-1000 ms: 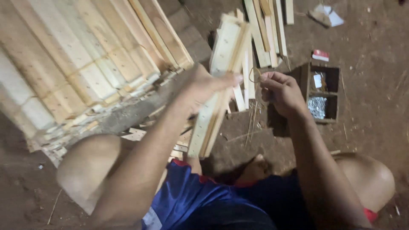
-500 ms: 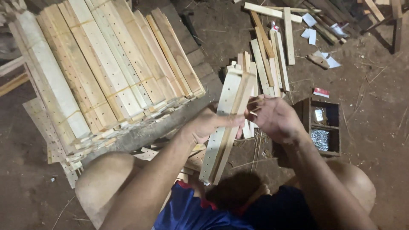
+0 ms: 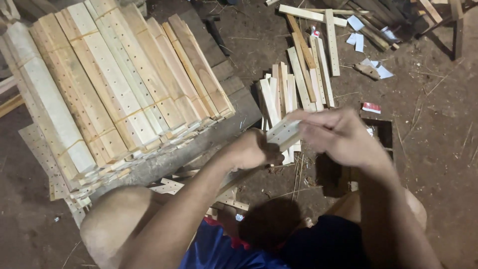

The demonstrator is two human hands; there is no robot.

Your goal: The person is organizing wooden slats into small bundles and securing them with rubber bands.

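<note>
In the head view, the left hand (image 3: pixel 251 149) and the right hand (image 3: pixel 338 137) both grip one bundle of wooden slats (image 3: pixel 283 133) above the dirt floor (image 3: pixel 438 149). Bound slat bundles (image 3: pixel 114 94) lie stacked at left, loose slats (image 3: pixel 303 74) beyond.

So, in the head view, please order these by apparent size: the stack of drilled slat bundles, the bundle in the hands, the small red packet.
1. Stack of drilled slat bundles
2. Bundle in the hands, nearer the camera and partly hidden
3. Small red packet
</note>
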